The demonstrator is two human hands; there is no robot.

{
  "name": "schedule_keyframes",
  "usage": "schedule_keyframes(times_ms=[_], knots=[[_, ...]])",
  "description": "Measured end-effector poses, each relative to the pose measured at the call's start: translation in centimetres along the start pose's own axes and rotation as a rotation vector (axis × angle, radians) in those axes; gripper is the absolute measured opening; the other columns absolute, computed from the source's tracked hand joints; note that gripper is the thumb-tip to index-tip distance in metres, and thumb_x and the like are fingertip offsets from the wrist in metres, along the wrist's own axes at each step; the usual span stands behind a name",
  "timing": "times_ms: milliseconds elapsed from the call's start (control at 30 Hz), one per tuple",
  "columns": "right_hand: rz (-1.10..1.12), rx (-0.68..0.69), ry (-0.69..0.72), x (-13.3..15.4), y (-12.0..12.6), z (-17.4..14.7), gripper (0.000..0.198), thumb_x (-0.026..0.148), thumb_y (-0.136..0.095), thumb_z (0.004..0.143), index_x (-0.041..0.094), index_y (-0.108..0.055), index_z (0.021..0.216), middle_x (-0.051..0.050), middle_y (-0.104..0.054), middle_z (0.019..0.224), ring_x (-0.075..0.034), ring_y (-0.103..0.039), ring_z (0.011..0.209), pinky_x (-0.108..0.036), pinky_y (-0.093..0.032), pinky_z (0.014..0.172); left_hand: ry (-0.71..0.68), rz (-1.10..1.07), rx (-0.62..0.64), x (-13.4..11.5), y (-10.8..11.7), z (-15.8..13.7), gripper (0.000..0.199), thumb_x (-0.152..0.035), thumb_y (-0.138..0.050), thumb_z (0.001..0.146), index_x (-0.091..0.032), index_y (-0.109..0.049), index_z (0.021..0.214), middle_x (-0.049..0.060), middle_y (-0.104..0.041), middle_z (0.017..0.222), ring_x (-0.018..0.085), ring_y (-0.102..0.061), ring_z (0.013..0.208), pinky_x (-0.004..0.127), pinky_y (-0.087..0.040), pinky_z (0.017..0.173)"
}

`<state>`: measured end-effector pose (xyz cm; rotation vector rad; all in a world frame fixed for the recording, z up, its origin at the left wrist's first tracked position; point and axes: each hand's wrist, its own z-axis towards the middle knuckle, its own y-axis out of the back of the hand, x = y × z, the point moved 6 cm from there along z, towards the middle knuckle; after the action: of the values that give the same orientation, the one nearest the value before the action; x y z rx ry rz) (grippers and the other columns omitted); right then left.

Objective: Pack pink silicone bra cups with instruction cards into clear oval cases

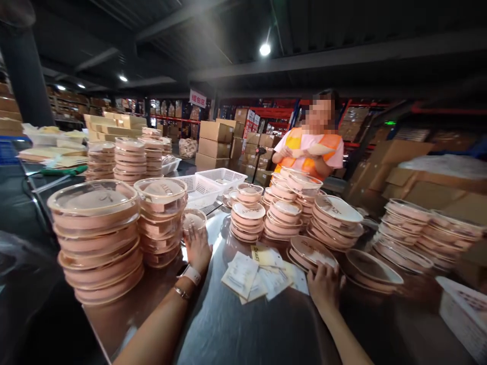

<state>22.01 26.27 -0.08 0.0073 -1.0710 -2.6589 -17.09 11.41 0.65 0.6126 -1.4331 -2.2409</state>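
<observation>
My left hand (198,249) reaches forward with fingers stretched and slightly apart, touching the near side of a round, clear-lidded pink container (195,219). A white band and a bracelet circle that wrist. My right hand (325,285) rests its bent, spread fingertips on the near rim of another round pink container (310,248); neither hand visibly grips around its container. Between the hands, several printed paper cards (262,274) lie overlapping on the metal table (224,329). To the left of my left hand stand two tall stacks of similar containers (99,243).
More container stacks (281,213) stand ahead and to the right. White plastic baskets (222,177) sit at the table's far side, and another white basket (464,314) is at the right edge. A person in an orange vest (294,142) stands opposite, holding papers. Cardboard boxes (215,144) are behind.
</observation>
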Motion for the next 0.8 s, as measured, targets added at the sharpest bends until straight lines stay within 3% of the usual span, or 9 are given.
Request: schedule_keyframes(times_ms=[133,333,467,567,633,700,767,800], knots=[[-0.020,0.014,0.042,-0.1,1.3,-1.4,0.037,0.026,-0.044,0.095,0.006,-0.063,0.118,-0.024,-0.061,0.113,-0.039,-0.050,0.118,-0.053,-0.044,0.099,-0.164,-0.081,0.073,-3.4,-0.8,-1.1,0.061,-0.028,-0.051,0.093,-0.010,-0.041,0.150,0.028,-0.027,0.160,0.044,-0.018,0.151,0.071,-0.009,0.117],[0.009,-0.044,0.059,-3.2,4.8,-5.9,0.035,0.019,-0.040,0.094,0.015,-0.066,0.117,-0.016,-0.058,0.109,-0.030,-0.054,0.108,-0.046,-0.047,0.099,-0.511,-0.219,0.287,-10.1,-0.7,-6.2,0.046,-0.031,-0.050,0.092,-0.019,-0.059,0.136,0.023,-0.047,0.151,0.044,-0.039,0.142,0.075,-0.027,0.108],[0.046,-0.152,0.055,-6.6,8.8,-8.7,0.036,0.026,-0.035,0.097,0.013,-0.067,0.107,-0.016,-0.054,0.102,-0.030,-0.057,0.100,-0.046,-0.053,0.091,-0.660,-0.266,0.360,-11.6,-0.5,-9.6,0.050,-0.031,-0.054,0.090,-0.017,-0.057,0.138,0.024,-0.050,0.148,0.045,-0.043,0.139,0.075,-0.026,0.109],[0.062,-0.246,0.070,-8.1,10.8,-9.6,0.042,0.040,-0.036,0.100,0.012,-0.066,0.106,-0.014,-0.052,0.096,-0.032,-0.058,0.093,-0.049,-0.055,0.082,-0.740,-0.299,0.377,-12.2,0.4,-10.3,0.053,-0.033,-0.059,0.088,-0.018,-0.056,0.138,0.021,-0.050,0.149,0.042,-0.042,0.140,0.069,-0.032,0.111],[0.058,-0.294,0.117,-8.5,11.2,-9.6,0.045,0.045,-0.036,0.100,0.012,-0.065,0.109,-0.014,-0.052,0.097,-0.032,-0.059,0.090,-0.050,-0.055,0.079,-0.762,-0.317,0.338,-12.4,2.5,-10.1,0.049,-0.032,-0.060,0.088,-0.017,-0.059,0.135,0.020,-0.047,0.152,0.041,-0.038,0.143,0.066,-0.030,0.114],[0.058,-0.311,0.173,-8.8,10.9,-9.4,0.044,0.044,-0.035,0.100,0.013,-0.063,0.111,-0.015,-0.053,0.100,-0.032,-0.060,0.090,-0.050,-0.056,0.077,-0.755,-0.331,0.245,-11.6,6.2,-10.2,0.048,-0.030,-0.056,0.091,-0.018,-0.055,0.138,0.018,-0.036,0.159,0.040,-0.026,0.149,0.065,-0.020,0.120],[0.071,-0.302,0.207,-9.4,10.1,-9.2,0.039,0.042,-0.036,0.099,0.014,-0.061,0.113,-0.015,-0.053,0.104,-0.033,-0.062,0.092,-0.049,-0.057,0.075,-0.738,-0.387,0.072,-9.0,10.8,-11.0,0.052,-0.025,-0.050,0.094,-0.025,-0.045,0.146,0.011,-0.026,0.165,0.035,-0.014,0.154,0.062,-0.012,0.123],[0.081,-0.292,0.223,-9.9,9.7,-9.1,0.037,0.041,-0.038,0.099,0.015,-0.060,0.114,-0.016,-0.053,0.106,-0.034,-0.062,0.094,-0.049,-0.057,0.075,-0.720,-0.502,-0.124,-6.6,13.6,-11.8,0.053,-0.022,-0.047,0.095,-0.026,-0.041,0.147,0.010,-0.031,0.163,0.031,-0.021,0.153,0.059,-0.018,0.124]])
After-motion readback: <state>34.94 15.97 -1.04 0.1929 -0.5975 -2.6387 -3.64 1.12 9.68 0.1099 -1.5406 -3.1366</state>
